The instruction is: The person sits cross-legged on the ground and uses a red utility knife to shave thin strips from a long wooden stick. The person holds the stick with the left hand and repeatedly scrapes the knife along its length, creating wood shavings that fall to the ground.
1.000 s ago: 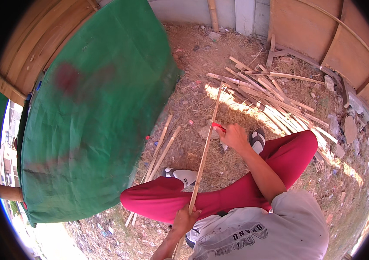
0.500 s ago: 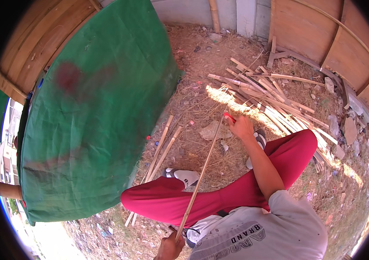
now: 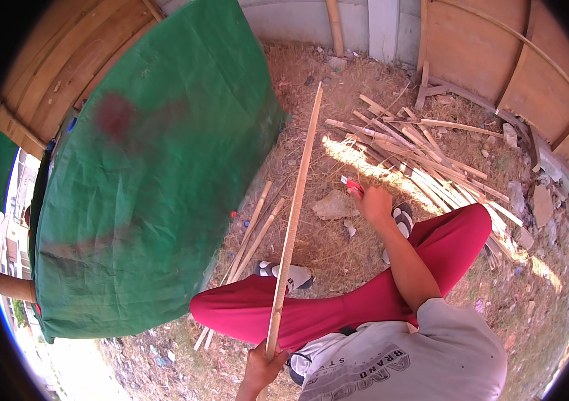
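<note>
My left hand point(image 3: 262, 367) is closed around the lower part of a long, thin bamboo strip point(image 3: 292, 230). The strip rises from my lap, passes over my left knee and ends in a narrow tip high in the view. My right hand point(image 3: 373, 202) grips a red utility knife point(image 3: 354, 188), with its short pale blade end pointing up and left. The knife is apart from the strip, to its right. Part of the knife's handle is hidden inside my fingers.
Beyond my right hand lies a loose pile of bamboo strips point(image 3: 424, 154). Two more strips point(image 3: 252, 234) rest beside my left foot, close to a flat stone point(image 3: 335, 205). A green tarp sheet point(image 3: 144, 180) hangs at left. Wooden panels point(image 3: 478, 53) stand at far right.
The bamboo strip has swung up and left, its far end now well beyond the knife instead of beside it. My right hand stays nearly in place, and the knife's blade end shows now.
</note>
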Motion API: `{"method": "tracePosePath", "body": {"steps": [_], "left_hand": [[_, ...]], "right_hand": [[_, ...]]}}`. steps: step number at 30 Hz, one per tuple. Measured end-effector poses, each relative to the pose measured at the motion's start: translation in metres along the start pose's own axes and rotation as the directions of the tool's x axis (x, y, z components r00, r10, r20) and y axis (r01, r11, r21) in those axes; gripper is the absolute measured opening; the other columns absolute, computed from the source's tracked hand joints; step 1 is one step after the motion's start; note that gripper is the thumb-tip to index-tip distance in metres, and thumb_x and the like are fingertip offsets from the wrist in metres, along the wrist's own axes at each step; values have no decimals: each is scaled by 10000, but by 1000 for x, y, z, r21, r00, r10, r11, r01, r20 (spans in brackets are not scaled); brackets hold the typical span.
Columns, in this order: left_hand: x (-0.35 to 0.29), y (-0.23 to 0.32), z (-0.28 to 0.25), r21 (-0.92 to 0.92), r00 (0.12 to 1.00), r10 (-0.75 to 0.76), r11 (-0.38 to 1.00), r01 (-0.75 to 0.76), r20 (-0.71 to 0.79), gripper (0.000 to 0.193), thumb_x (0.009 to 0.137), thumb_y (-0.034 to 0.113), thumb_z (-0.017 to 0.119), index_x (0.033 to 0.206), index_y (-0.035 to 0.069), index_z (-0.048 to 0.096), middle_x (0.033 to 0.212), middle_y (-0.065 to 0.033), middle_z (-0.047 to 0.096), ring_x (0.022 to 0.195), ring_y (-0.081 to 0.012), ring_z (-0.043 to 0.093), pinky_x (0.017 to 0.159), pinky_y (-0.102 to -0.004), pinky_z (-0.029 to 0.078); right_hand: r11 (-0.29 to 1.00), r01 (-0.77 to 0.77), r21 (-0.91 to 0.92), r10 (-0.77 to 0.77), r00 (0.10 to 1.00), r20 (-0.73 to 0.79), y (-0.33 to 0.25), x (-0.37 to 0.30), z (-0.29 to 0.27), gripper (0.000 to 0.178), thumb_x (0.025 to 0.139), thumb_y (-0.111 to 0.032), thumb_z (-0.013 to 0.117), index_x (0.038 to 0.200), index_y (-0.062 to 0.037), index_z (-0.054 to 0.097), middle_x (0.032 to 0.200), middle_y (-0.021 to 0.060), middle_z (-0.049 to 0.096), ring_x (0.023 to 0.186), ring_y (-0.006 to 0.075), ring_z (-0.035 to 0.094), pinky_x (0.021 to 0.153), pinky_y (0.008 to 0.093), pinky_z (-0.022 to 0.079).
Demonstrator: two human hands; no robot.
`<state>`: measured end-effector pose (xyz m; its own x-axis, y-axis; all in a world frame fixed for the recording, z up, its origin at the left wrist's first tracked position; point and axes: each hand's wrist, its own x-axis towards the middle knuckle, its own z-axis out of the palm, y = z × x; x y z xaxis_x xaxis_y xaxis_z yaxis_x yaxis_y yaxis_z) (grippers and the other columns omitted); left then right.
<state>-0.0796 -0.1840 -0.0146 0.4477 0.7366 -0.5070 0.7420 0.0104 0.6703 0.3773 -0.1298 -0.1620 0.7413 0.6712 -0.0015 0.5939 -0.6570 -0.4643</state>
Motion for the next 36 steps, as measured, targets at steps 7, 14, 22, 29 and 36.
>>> {"method": "tracePosePath", "body": {"steps": [7, 14, 22, 29, 36], "left_hand": [[45, -13, 11, 243, 996, 49, 968, -67, 81, 259, 864, 162, 795, 838, 11, 586, 640, -173, 648, 618, -342, 700, 579, -438, 529], [52, -29, -20, 292, 981, 119, 954, -69, -156, 238, 856, 140, 805, 852, 12, 605, 672, -165, 662, 603, -329, 683, 576, -448, 521], [56, 16, 6, -454, 994, -68, 885, 100, 86, 275, 847, 47, 836, 936, 48, 576, 646, 2, 574, 448, -75, 556, 400, -229, 421], [141, 23, 34, -448, 984, 169, 885, -125, 61, 340, 846, -16, 792, 1035, 50, 518, 684, 14, 534, 447, -69, 477, 383, -241, 363], [178, 30, 40, -671, 897, 202, 730, 129, 393, 225, 971, 8, 624, 1006, 119, 432, 731, 9, 461, 478, -67, 425, 404, -259, 333]], "right_hand": [[967, 182, 176, -151, 973, -172, 2, -13, -2, 355, 874, -388, 779, 1033, -97, 653, 745, 191, 710, 732, 408, 717, 652, 506, 570], [983, 150, 104, -134, 980, -148, 0, -16, -17, 348, 849, -355, 807, 1013, -95, 643, 784, 164, 728, 733, 392, 723, 664, 511, 566], [827, 193, 528, -100, 975, -199, -13, -21, -8, 366, 909, -337, 766, 1139, -56, 717, 775, 180, 717, 701, 351, 722, 635, 437, 547], [641, 427, 638, -476, 873, -106, -67, -79, -11, 320, 971, -286, 697, 1132, -15, 753, 791, 204, 708, 613, 315, 680, 578, 401, 521], [637, 474, 608, -543, 836, -84, -69, -90, -7, 304, 959, -306, 702, 1026, -21, 782, 752, 191, 703, 602, 327, 673, 556, 404, 515]]}}
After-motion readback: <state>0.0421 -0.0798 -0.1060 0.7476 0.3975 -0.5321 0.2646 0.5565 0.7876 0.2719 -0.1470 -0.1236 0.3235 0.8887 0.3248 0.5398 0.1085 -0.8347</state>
